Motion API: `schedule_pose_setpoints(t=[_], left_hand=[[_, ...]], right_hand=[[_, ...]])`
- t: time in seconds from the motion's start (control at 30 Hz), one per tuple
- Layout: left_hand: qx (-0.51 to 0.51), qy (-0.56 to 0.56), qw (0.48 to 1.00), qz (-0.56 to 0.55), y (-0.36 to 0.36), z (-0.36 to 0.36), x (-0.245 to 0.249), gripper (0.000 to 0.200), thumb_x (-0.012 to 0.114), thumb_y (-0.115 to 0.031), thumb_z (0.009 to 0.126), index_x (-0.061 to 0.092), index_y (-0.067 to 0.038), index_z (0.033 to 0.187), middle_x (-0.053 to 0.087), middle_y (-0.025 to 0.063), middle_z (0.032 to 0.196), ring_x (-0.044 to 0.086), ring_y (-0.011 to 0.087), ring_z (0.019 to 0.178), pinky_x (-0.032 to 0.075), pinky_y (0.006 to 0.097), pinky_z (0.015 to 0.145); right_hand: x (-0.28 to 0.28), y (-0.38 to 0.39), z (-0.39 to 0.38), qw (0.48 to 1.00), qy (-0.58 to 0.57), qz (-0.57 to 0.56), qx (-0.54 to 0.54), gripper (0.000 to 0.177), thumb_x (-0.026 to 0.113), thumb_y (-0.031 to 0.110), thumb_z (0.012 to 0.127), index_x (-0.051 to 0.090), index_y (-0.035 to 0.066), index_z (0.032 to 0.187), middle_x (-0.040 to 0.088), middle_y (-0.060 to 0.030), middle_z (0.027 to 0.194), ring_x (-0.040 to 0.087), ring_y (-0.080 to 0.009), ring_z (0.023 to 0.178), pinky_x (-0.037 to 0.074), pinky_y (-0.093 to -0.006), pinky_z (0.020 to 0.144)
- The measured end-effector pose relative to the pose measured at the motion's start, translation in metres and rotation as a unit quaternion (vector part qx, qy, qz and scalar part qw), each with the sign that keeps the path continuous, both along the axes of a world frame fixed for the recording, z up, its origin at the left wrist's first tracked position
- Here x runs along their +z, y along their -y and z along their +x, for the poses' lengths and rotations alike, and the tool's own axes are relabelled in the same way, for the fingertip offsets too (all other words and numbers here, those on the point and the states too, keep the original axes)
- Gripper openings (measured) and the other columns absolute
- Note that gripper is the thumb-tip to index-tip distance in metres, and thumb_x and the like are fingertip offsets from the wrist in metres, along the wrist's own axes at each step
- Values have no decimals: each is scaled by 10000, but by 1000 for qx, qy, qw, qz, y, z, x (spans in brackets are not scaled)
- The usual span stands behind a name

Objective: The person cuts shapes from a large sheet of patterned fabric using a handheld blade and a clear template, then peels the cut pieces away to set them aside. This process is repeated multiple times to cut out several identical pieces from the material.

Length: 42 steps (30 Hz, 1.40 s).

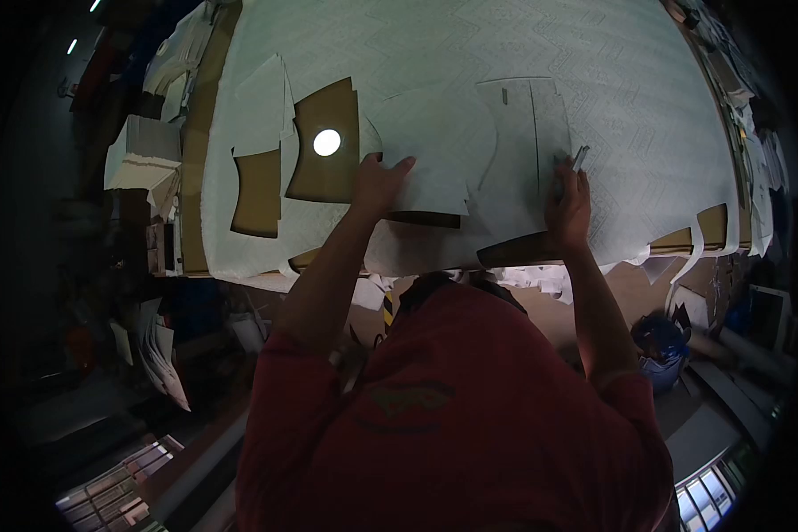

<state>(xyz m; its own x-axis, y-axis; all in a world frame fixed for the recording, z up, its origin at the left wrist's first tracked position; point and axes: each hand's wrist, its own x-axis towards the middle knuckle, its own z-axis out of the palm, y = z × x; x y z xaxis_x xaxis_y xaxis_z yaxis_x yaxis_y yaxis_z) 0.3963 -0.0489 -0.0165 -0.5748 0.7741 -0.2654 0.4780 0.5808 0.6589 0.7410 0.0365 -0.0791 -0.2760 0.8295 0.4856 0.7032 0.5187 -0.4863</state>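
Under the left hand [379, 182], fingers spread flat, overlapping paper templates [434, 146] lie on the white sheet [629, 80]. At their far edge the right hand [567, 199] pinches a small tool [580, 158]. Tracing seems under way, and the next stroke needs them pinned steady.

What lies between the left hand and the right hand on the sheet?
Head view: two overlapping pale paper pieces lie there on the sheet; the left hand presses one, the right hand holds a tool.
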Motion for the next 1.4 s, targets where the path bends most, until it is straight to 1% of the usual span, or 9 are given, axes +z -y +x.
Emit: schedule_pose_setpoints(t=[0.23, 0.5, 0.57, 0.63, 0.67, 0.77, 0.97, 1.2, 1.4], left_hand=[[-64, -25, 991, 110, 7, -45, 13, 496, 711, -401, 955, 655, 53, 1147, 713, 294, 1011, 698, 458, 977, 538, 497, 846], [37, -124, 978, 162, -12, -273, 31, 432, 605, -385, 1038, 685, 35, 973, 684, 231, 820, 688, 395, 791, 516, 451, 757], [37, -143, 984, 101, -15, -345, 8, 445, 658, -436, 991, 699, -1, 1074, 706, 236, 894, 704, 396, 864, 538, 456, 823], [13, -335, 941, -52, -1, -391, -26, 549, 707, -484, 934, 648, -36, 1246, 685, 275, 1150, 677, 432, 1046, 543, 500, 923], [29, -330, 939, -91, -2, -394, -32, 615, 725, -487, 914, 597, -47, 1326, 618, 295, 1270, 636, 458, 1126, 532, 522, 963], [14, -428, 904, -20, 6, -374, -43, 701, 743, -423, 918, 507, -45, 1459, 477, 329, 1464, 526, 497, 1303, 482, 533, 1061], [-152, -306, 909, 239, -44, -225, -42, 596, 729, -286, 963, 512, -60, 1471, 525, 265, 1444, 512, 451, 1337, 454, 510, 1099], [-334, -99, 868, 355, -82, 20, -61, 594, 766, -285, 930, 539, -68, 1434, 511, 242, 1472, 481, 436, 1367, 403, 551, 1132], [-373, -234, 849, 292, -83, 92, -57, 614, 783, -335, 908, 581, -78, 1428, 461, 247, 1528, 450, 442, 1404, 375, 555, 1164]], right_hand=[[-1, 0, -1, 999, 3, 15, -29, 292, 646, 0, 904, 616, 22, 1194, 676, -252, 1270, 639, -453, 1135, 518, -498, 981], [-7, -5, -6, 992, 99, 59, -48, 265, 644, 11, 916, 623, -2, 1180, 701, -242, 1219, 664, -443, 1085, 533, -491, 950], [-5, -4, -6, 990, 119, 66, -45, 284, 641, 2, 906, 617, -12, 1189, 709, -237, 1198, 668, -444, 1067, 537, -491, 942], [-2, -2, -8, 992, 110, 39, -47, 292, 641, 0, 903, 615, -18, 1194, 708, -231, 1204, 668, -443, 1061, 537, -490, 944], [2, 1, -9, 993, 102, 31, -51, 290, 639, 1, 902, 614, -1, 1190, 706, -228, 1218, 668, -442, 1057, 536, -493, 947], [3, 1, -14, 992, 95, 42, -68, 278, 654, 24, 894, 613, 33, 1169, 697, -226, 1249, 656, -445, 1097, 525, -485, 998], [8, 4, -15, 994, 79, 18, -78, 304, 701, 57, 863, 617, 50, 1155, 682, -225, 1283, 633, -437, 1156, 507, -482, 1048], [7, -1, -6, 999, 32, 8, -35, 348, 742, 61, 867, 605, 69, 1186, 673, -214, 1314, 634, -437, 1147, 522, -475, 1000], [16, -15, 21, 993, -26, -74, 87, 388, 757, 51, 865, 557, 73, 1197, 652, -203, 1359, 621, -447, 1182, 513, -491, 1019]])
